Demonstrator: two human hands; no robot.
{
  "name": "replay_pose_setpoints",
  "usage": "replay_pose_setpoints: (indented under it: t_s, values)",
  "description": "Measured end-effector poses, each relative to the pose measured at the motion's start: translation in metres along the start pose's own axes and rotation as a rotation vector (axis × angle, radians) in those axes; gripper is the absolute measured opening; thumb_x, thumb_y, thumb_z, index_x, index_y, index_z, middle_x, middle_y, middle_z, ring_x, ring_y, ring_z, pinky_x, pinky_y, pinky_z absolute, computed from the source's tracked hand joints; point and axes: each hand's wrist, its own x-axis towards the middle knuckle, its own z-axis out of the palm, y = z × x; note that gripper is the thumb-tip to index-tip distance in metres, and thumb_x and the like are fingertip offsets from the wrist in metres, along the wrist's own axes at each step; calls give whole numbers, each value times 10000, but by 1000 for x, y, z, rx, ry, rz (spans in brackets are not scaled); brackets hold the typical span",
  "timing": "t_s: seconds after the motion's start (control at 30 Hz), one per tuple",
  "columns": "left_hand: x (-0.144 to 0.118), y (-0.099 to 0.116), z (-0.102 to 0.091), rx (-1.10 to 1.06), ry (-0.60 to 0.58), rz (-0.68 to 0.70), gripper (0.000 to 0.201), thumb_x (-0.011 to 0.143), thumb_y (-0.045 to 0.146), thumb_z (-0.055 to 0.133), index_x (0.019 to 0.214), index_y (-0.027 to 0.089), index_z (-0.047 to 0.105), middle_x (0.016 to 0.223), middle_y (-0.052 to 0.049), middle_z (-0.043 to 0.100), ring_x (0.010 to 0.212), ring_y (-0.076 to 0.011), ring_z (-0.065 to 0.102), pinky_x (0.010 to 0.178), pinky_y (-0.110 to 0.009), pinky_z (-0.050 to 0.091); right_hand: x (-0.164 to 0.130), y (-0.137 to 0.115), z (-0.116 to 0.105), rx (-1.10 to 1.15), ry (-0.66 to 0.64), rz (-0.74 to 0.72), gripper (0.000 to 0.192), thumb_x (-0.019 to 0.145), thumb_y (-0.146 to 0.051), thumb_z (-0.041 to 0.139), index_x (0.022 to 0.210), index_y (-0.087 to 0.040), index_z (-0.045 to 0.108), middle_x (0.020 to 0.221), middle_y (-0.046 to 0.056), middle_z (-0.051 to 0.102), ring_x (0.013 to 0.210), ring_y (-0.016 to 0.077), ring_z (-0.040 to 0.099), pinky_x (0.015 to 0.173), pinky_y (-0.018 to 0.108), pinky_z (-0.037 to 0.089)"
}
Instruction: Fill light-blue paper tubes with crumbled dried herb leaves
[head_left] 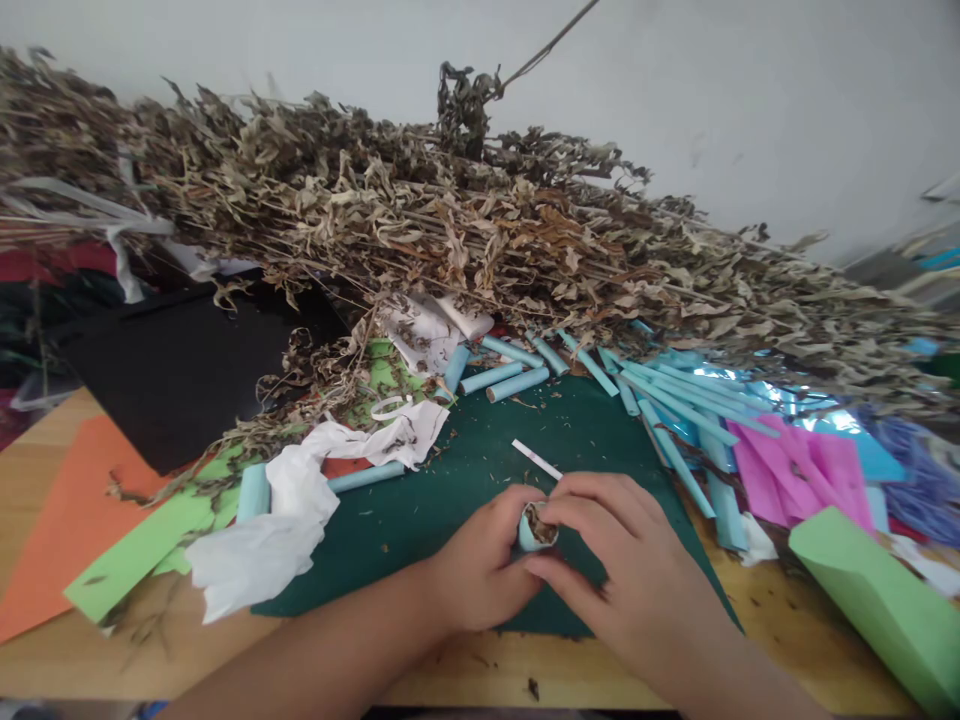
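Plain pale wall (750, 90) — wooden table (465, 680) below.

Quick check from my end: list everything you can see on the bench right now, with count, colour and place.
Dried leafy branches: one big heap, brown, across the back.
Cutting mat: one, dark green, centre.
Paper tubes: many, light blue, behind and right of the mat.
Filled tube: one, light blue with brown filling, between both hands.
White strip: one, on the mat.
Crumpled tissue: white, left of the mat.
Paper sheets: orange and light green at left, black behind, pink at right.
Green box: one, right edge.
Table: wooden.
Left hand, right hand: both gripping the filled tube.
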Motion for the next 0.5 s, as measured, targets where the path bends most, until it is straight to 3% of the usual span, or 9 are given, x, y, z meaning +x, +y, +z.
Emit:
replay_pose_setpoints:
  t_s: [0.1, 0.2, 0.37, 0.5]
  values:
    - [0, -1, 2, 29, -7, 30, 247, 739, 194, 403, 978, 135, 379, 861, -81, 489, 743, -157, 466, 668, -296, 414, 1, 4, 3, 23, -71, 5, 282, 720, -191, 513, 998, -206, 466, 1033, 60, 514, 951, 209, 461, 778, 374, 389]
    - [1, 0, 2, 44, -28, 72, 350, 732, 143, 394, 1074, 141, 323, 933, -91, 489, 807, -167, 475, 710, -304, 417, 0, 6, 7, 101, -117, 21, 366, 737, -182, 476, 1093, -213, 397, 1066, 51, 523, 980, 191, 470, 807, 375, 401]
    - [1, 0, 3, 81, -8, 111, 391, 733, 111, 399, 1108, 160, 302, 988, -97, 480, 864, -175, 476, 742, -310, 416, -3, 8, 10, 280, -135, 107, 355, 734, -146, 475, 1063, -271, 428, 1082, -2, 533, 992, 164, 478, 835, 354, 403]
    - [-3, -4, 5, 94, 1, 97, 337, 738, 126, 408, 1067, 153, 342, 910, -84, 490, 801, -163, 481, 699, -301, 422, -5, 10, 14, 442, -114, 160, 277, 727, -146, 489, 983, -253, 490, 1060, 6, 537, 981, 160, 479, 833, 333, 408]
